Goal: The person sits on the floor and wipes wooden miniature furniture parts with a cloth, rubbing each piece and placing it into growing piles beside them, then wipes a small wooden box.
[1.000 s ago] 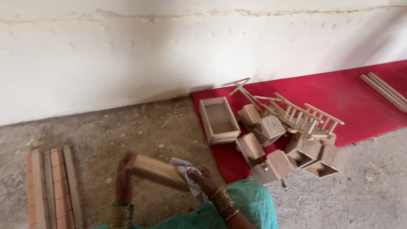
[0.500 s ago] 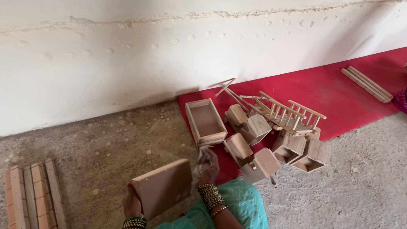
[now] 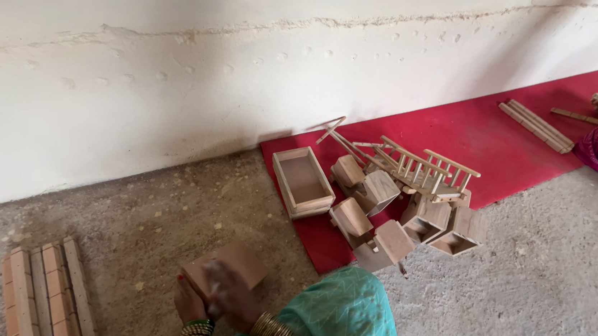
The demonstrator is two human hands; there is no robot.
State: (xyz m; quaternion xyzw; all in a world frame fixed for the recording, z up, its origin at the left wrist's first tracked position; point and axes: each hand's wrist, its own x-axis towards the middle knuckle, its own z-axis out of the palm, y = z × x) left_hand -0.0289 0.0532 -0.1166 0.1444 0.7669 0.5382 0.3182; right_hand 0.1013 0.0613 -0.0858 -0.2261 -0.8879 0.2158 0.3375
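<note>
Both hands are on one small wooden box (image 3: 227, 268) held low over the concrete floor (image 3: 533, 296), just in front of the knee in green cloth (image 3: 343, 322); the left hand (image 3: 188, 301) grips the box from below at its near corner, fingers closed on it; the right hand (image 3: 230, 293) lies over the near face, blurred, so whether it clasps the box or presses something against it I cannot tell; no cloth or paper shows clearly under it.

As for progress, judged from how things lie: this box is the one being worked, and the work on it does not look finished, since both hands are on it; ahead and to the right of the hands, on the red mat (image 3: 475, 133), lies a heap of small wooden boxes (image 3: 410, 221) tipped on their sides, with two small ladder-like rails (image 3: 425, 168) on top; which of these are done and which wait I cannot say.

Containers: an open wooden tray (image 3: 303, 183) sits at the mat's near edge, ahead of the right hand, and it is empty; the tipped boxes that show their openings look empty too.

Left of the left hand, a row of wooden slats (image 3: 42, 297) lies on the floor; more slats (image 3: 537, 126) lie far off to the right on the mat.
</note>
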